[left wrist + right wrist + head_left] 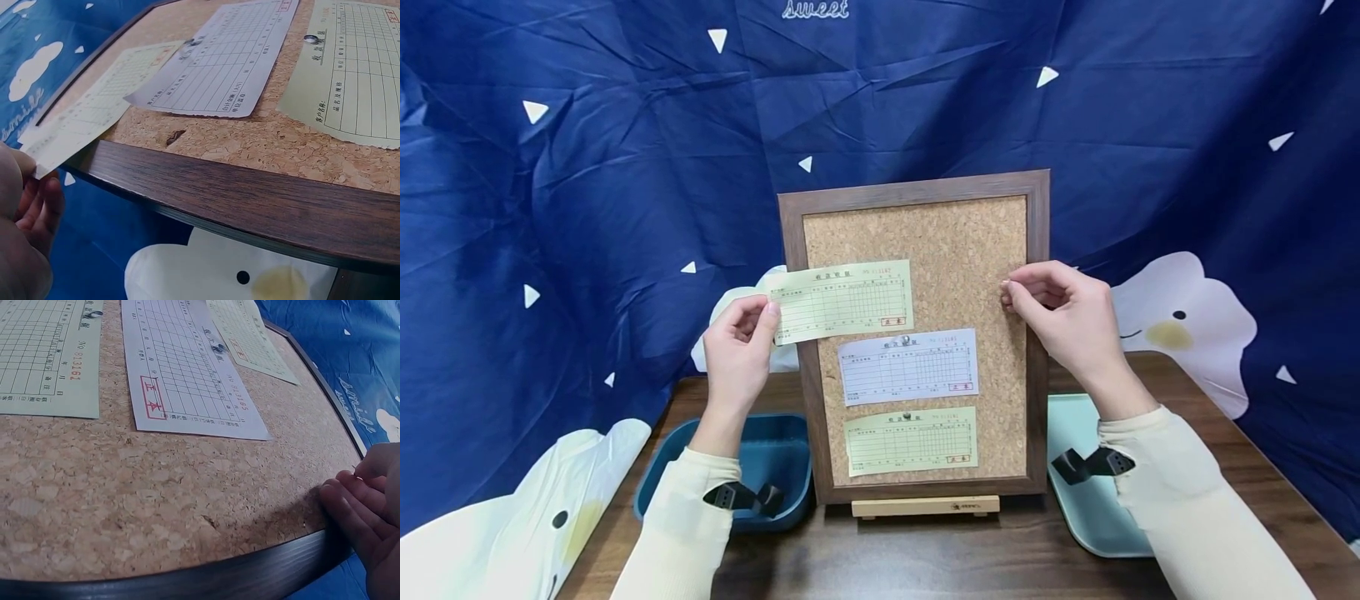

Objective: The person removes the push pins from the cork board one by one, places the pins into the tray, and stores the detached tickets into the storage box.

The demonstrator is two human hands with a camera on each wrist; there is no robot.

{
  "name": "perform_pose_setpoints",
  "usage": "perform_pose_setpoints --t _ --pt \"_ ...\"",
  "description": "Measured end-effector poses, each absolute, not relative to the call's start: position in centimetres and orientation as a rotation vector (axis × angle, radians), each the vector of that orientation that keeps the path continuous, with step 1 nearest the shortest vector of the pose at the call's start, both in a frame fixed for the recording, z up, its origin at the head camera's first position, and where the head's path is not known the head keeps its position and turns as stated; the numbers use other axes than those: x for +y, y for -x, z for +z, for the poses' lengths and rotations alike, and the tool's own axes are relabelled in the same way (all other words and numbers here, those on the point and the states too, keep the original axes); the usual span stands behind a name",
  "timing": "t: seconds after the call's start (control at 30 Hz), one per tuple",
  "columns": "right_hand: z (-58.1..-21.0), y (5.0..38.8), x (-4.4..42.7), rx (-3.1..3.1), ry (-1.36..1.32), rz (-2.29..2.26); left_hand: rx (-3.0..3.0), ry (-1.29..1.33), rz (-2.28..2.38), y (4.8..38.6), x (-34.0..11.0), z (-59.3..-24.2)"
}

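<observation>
A framed cork board [970, 242] stands upright on a small wooden stand. By its left end, my left hand [737, 346] pinches a pale green receipt slip [842, 302], which lies across the frame's left side and the upper cork. Lower down, a lilac receipt slip [910, 367] and another green slip [912, 442] are each fixed at the top by a push pin [312, 39]. Near the board's right edge, my right hand [1071, 321] has thumb and fingertips together on a tiny pin [355, 467]; only its thin tip shows, the rest is hidden.
On the wooden table [910, 558], a dark blue tray [685, 433] stands left of the board, partly behind my left forearm. A light green tray [1078, 517] lies to the right under my right forearm. A blue patterned cloth [625, 208] hangs behind.
</observation>
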State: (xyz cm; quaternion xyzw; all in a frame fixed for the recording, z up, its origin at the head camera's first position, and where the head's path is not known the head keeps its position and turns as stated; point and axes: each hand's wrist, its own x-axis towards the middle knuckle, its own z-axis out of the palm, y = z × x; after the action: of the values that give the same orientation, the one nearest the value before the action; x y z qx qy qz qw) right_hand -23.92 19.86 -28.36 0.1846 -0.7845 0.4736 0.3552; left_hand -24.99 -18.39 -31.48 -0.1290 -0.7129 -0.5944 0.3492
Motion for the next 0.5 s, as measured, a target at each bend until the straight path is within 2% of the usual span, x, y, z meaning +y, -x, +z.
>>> perform_pose_setpoints --t 0.5 --pt "-28.69 23.71 20.54 -1.993 -0.493 1.312 -1.803 0.329 -1.517 24.78 -18.95 -31.55"
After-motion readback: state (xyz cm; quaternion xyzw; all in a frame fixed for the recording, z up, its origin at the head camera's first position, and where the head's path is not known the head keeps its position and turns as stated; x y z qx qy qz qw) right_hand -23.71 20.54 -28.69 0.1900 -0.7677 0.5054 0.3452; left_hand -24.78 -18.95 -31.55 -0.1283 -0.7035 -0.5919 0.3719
